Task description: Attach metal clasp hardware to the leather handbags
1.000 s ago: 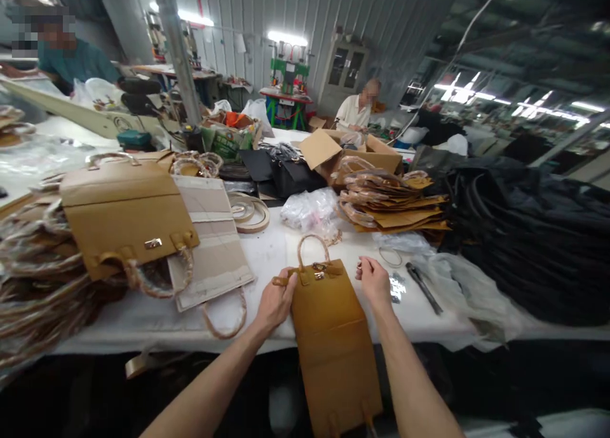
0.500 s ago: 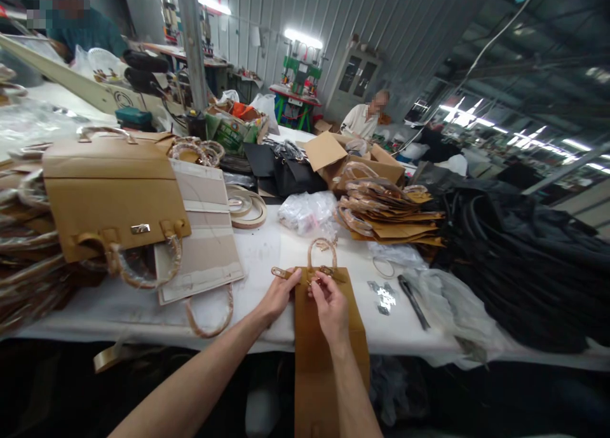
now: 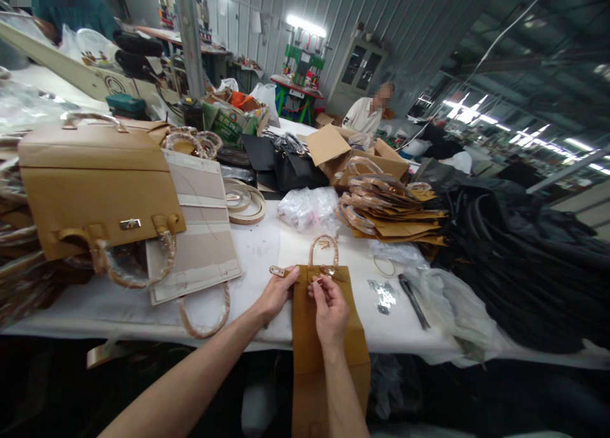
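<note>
A tan leather bag panel [image 3: 324, 349] hangs over the table's front edge, with a film-wrapped handle [image 3: 324, 241] at its far end. My left hand [image 3: 277, 295] is closed on the panel's upper left edge, thumb on top. Out to the left of that hand sticks a narrow tan strap [image 3: 277, 271] with a metal plate on its tip. My right hand [image 3: 331, 307] is pinched over the panel just below the handle; whatever its fingertips hold is too small to make out. Small metal pieces [image 3: 325, 242] lie inside the handle's loop.
To the left, a tan handbag [image 3: 102, 196] rests by beige lining panels [image 3: 195, 247]. Flat tan bag pieces [image 3: 400, 215] are stacked behind on the right. Small shiny plates [image 3: 382, 295], a black tool [image 3: 413, 301] and black material [image 3: 528, 266] lie rightward. Two people are beyond.
The camera view has shifted slightly, so the bags on the left appear further left. Both hands keep their places on the panel, with the right fingertips moving only slightly.
</note>
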Available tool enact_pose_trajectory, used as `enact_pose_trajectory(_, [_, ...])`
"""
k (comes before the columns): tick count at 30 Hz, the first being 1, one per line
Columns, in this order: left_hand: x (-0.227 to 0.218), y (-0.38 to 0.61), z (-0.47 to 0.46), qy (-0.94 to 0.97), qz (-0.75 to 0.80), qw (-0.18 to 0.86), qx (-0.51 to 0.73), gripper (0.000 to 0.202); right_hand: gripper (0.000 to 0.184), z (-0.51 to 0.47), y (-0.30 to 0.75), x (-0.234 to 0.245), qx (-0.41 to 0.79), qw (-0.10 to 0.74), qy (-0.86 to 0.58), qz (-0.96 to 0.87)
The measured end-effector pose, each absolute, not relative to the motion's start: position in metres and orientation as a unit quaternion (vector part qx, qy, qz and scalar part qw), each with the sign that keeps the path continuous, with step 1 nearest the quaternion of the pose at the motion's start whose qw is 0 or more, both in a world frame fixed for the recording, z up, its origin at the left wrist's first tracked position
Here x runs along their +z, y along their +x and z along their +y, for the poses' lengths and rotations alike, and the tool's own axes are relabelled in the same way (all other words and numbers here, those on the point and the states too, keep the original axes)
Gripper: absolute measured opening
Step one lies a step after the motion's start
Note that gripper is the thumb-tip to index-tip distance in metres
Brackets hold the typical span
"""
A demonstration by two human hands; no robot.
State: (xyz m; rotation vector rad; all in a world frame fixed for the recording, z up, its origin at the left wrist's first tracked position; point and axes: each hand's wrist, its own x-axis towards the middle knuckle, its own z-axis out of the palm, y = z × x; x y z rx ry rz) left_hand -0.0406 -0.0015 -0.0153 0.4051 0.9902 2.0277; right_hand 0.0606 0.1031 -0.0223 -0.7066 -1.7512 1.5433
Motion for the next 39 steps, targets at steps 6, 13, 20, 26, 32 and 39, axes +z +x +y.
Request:
enact_pose_trajectory(6, [-0.013,-0.040,-0.003,0.163,0.409,0.408,0.799,0.050,0.041,0.104,0.065,-0.021,0.516,0.359,-0.264,-0.731])
enact_pose_trajectory(13, [-0.013,-0.040,-0.002,0.175,0.412,0.407,0.796,0.049,0.040,0.104,0.063,-0.022,0.506,0.358,-0.271,-0.736])
enact_pose_trajectory(20, [-0.012,-0.040,-0.004,0.188,0.431,0.403,0.785,0.050,0.041,0.101,0.059,-0.025,0.518,0.363,-0.279,-0.723])
enact_pose_trajectory(26, [-0.006,-0.041,-0.006,0.205,0.454,0.372,0.784,0.050,0.034,0.097,0.059,-0.025,0.432,0.379,-0.242,-0.782])
enact_pose_trajectory(32, [-0.004,-0.041,-0.006,0.208,0.467,0.363,0.779,0.053,0.029,0.098,0.057,-0.022,0.396,0.380,-0.215,-0.808])
enact_pose_trajectory(39, [-0.002,-0.040,-0.007,0.223,0.512,0.329,0.761,0.055,0.028,0.098,0.053,-0.025,0.364,0.381,-0.199,-0.826])
